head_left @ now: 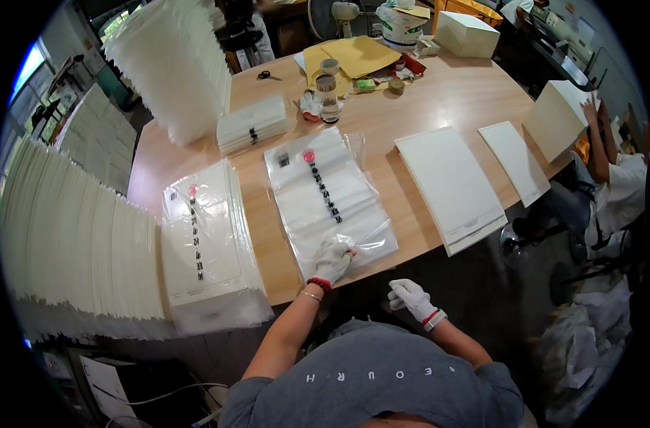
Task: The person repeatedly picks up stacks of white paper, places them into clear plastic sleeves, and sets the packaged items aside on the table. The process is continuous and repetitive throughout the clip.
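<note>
My left hand point(332, 262), in a white glove with a bare fingertip showing, bends its fingers onto the near end of a clear plastic bag point(325, 192). This bag lies on top of a flat pile in front of me, with a red emblem and black lettering. The plastic wrinkles around the fingers. My right hand point(410, 298), also gloved, hangs beyond the table's near edge with loosely bent fingers and nothing visible in them. To its upper right lies a white paper stack point(453, 189). At the left sits a stack of filled bags point(204, 242), sheets visible through the plastic.
Tall white stacks point(75, 242) line the left side, another point(171, 71) behind. A thinner paper stack point(514, 162) lies rightward. A lidded cup point(328, 96), scissors point(269, 75) and yellow envelopes point(353, 57) occupy the far side. Another person's hands point(595, 114) touch a paper block point(557, 121).
</note>
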The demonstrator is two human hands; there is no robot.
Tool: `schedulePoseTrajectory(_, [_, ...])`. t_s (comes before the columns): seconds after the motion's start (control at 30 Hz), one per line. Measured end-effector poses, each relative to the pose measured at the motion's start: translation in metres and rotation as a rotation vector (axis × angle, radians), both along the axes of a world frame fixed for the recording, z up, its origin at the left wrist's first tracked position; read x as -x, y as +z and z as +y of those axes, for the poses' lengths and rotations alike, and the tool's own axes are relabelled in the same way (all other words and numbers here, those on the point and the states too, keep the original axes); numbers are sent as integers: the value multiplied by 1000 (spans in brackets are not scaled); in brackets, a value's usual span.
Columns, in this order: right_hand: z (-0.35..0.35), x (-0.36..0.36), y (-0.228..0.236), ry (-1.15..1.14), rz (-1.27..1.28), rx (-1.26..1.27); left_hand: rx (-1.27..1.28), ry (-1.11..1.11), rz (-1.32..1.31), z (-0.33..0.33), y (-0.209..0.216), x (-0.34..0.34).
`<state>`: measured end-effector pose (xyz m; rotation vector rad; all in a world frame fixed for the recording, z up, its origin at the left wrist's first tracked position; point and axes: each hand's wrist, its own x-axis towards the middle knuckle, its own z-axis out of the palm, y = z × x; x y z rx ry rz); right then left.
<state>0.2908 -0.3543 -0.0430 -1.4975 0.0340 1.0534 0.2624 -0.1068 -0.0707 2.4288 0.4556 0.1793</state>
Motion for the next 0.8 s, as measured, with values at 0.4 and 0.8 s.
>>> schedulePoseTrajectory(0.4, [118, -108, -16, 515, -1092, 549, 1222, 266, -457, 104, -15, -23])
schedulePoseTrajectory(0.8, [186, -68, 21, 65, -1025, -151, 647, -112, -201, 55, 149, -69])
